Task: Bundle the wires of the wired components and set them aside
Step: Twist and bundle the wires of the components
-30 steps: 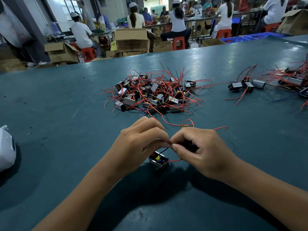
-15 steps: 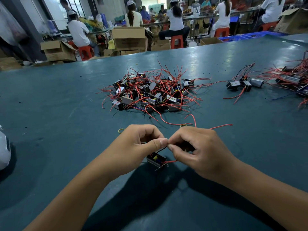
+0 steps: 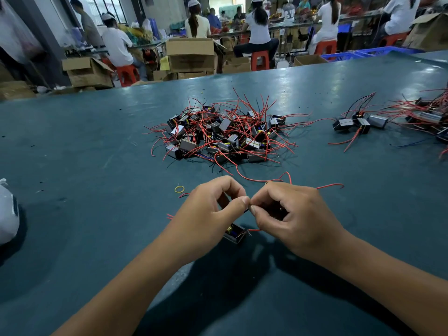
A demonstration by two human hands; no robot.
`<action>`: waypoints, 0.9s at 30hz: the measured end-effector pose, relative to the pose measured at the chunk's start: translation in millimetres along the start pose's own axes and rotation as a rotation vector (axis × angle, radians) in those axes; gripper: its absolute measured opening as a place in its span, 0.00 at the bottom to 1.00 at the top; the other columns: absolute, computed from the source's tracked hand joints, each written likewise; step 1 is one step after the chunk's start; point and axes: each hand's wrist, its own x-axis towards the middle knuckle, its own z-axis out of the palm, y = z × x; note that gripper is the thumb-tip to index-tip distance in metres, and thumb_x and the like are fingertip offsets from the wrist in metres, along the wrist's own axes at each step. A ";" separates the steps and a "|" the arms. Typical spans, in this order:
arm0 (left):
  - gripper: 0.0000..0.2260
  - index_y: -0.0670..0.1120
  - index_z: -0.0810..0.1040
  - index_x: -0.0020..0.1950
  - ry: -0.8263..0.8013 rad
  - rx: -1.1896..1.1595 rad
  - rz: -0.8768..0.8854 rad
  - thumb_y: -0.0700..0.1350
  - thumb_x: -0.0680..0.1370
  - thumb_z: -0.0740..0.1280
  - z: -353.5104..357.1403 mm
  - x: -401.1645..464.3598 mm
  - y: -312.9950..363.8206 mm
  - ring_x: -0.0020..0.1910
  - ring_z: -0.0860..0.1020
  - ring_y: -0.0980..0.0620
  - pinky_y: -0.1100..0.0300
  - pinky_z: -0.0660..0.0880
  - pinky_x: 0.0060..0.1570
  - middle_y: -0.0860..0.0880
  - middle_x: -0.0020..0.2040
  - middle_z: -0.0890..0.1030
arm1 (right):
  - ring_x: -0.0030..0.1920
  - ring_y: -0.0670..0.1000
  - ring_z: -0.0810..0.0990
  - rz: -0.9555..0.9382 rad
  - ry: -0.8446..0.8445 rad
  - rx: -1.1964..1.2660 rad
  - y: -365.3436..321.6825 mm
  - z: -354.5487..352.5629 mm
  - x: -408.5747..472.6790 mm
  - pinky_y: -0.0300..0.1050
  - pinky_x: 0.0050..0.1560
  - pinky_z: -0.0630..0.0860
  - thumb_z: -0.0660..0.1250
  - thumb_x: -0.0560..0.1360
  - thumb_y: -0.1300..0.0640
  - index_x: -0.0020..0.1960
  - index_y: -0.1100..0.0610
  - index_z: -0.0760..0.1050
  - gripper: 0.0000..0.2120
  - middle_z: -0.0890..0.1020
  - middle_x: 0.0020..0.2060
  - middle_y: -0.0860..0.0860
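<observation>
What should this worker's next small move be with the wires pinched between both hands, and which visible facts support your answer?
Probably reach the left hand to the rubber band and loop it round the wires. Both hands, left and right hand, pinch wires above a component at the table, and no band shows on them. The band lies loose just left of the left hand, so it seems the nearest tie.

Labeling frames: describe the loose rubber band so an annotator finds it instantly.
Start at the big pile of wired components mid-table, then drop toward the hands. Just left of the left hand, lying flat on the teal table, is the rubber band: a small yellow ring, the only closed loop among straggling red wires.
</observation>
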 end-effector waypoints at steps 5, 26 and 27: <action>0.05 0.50 0.76 0.43 0.012 0.025 0.059 0.48 0.78 0.66 0.8 0.4 -2.2 0.32 0.69 0.60 0.65 0.66 0.34 0.60 0.34 0.74 | 0.33 0.41 0.74 0.008 -0.004 0.021 -1.2 -0.1 0.1 0.28 0.36 0.67 0.70 0.72 0.61 0.41 0.56 0.79 0.02 0.77 0.31 0.42; 0.06 0.47 0.78 0.45 -0.094 0.011 0.073 0.46 0.80 0.68 -4.2 10.6 -26.4 0.31 0.69 0.60 0.66 0.67 0.34 0.57 0.33 0.75 | 0.32 0.45 0.76 0.253 -0.007 0.191 15.5 -1.7 3.5 0.37 0.35 0.72 0.71 0.75 0.60 0.42 0.51 0.79 0.06 0.81 0.32 0.48; 0.06 0.47 0.78 0.44 -0.089 0.017 0.069 0.46 0.80 0.69 -4.0 10.7 -26.4 0.30 0.69 0.60 0.67 0.67 0.33 0.57 0.32 0.75 | 0.32 0.44 0.76 0.258 -0.006 0.198 15.9 -1.8 3.7 0.36 0.35 0.72 0.71 0.76 0.60 0.42 0.51 0.79 0.06 0.81 0.32 0.48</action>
